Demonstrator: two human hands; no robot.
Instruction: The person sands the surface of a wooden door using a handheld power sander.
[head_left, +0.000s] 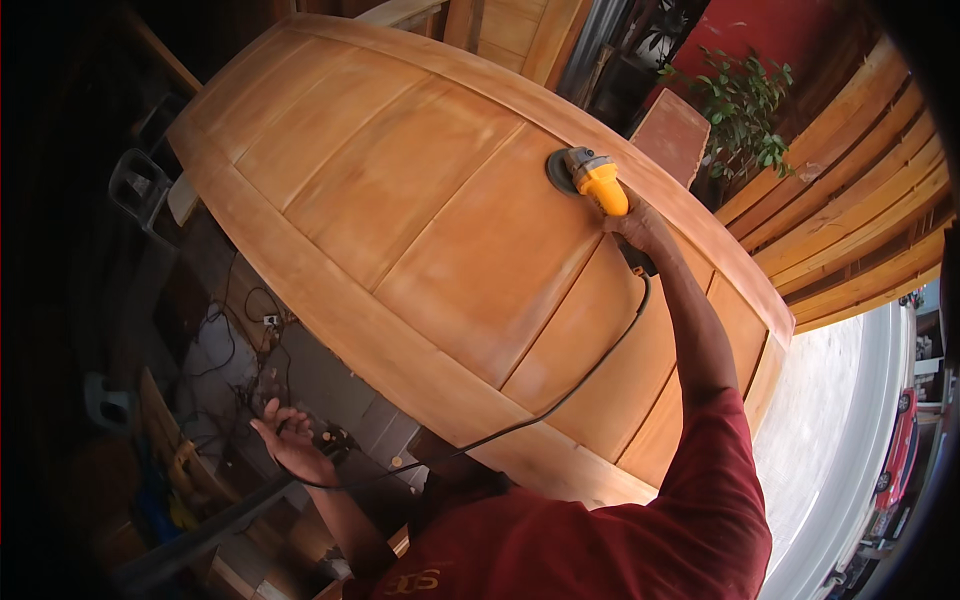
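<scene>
My right hand (637, 223) grips the body of a yellow angle grinder (602, 187). Its dark round disc (559, 172) is at the surface of a large panelled wooden door (480, 247), near the long far edge; whether it spins cannot be told. From the tool's rear, a black power cord (592, 373) runs down across the door to my left wrist. Off the near edge of the door, my left hand (289, 442) is raised palm up with loosely curled fingers. The cord crosses that wrist and passes behind the hand; whether the fingers hold it is unclear.
Tangled wires (225, 315) and a white socket (271, 320) lie below on the left, near a plastic chair (142, 184). Stacked timber planks (847, 165) and a leafy plant (742, 105) stand at right. A red car (896, 450) is beyond the pavement.
</scene>
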